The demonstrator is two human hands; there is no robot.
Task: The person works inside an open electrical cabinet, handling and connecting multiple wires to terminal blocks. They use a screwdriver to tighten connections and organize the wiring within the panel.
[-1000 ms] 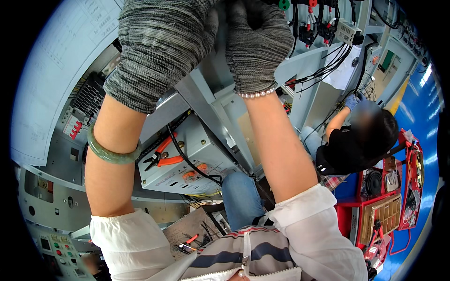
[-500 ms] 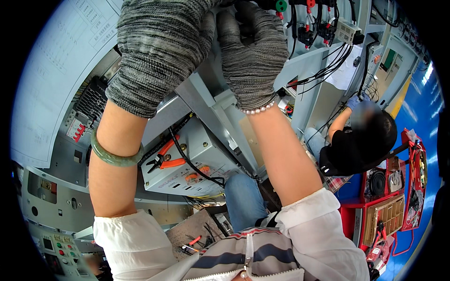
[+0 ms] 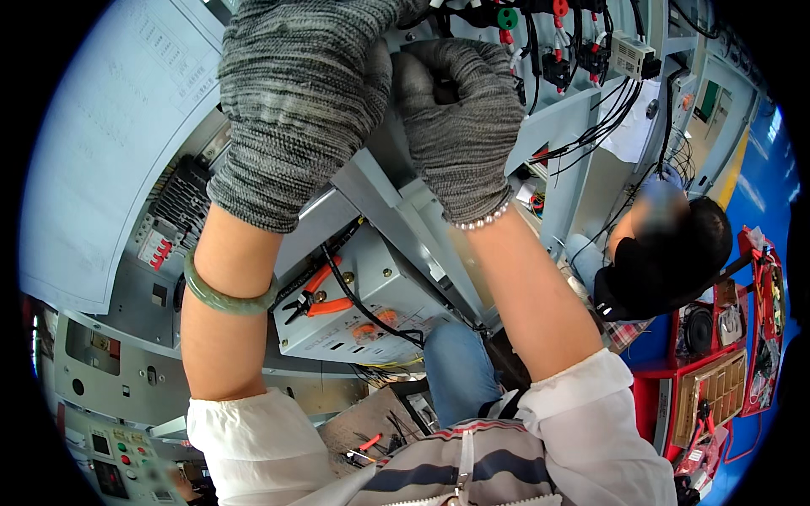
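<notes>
Both my hands wear grey knitted gloves and reach into the grey metal frame at the top of the view. My left hand (image 3: 304, 105) shows its back; its fingertips are hidden past the upper edge, near dark cabling. Close beside it, my right hand (image 3: 464, 122) is closed, thumb and index finger curled into a loop. Whatever it pinches, if anything, is hidden. Just to its right are black wires with red and white ends (image 3: 508, 46), a green round cap (image 3: 506, 18) and small black terminal blocks (image 3: 555, 72).
Orange-handled pliers (image 3: 325, 302) lie on a grey metal box (image 3: 363, 325) below my arms. A large drawing sheet (image 3: 93, 160) covers the left side. A co-worker in black (image 3: 666, 261) sits at right, near a red tool cart (image 3: 666, 371). Loose black wires (image 3: 591, 126) hang from the frame.
My right hand has drawn down slightly, its index finger curling in toward the thumb. My left hand stays beside it. The whole scene has shifted a little right and down in the view.
</notes>
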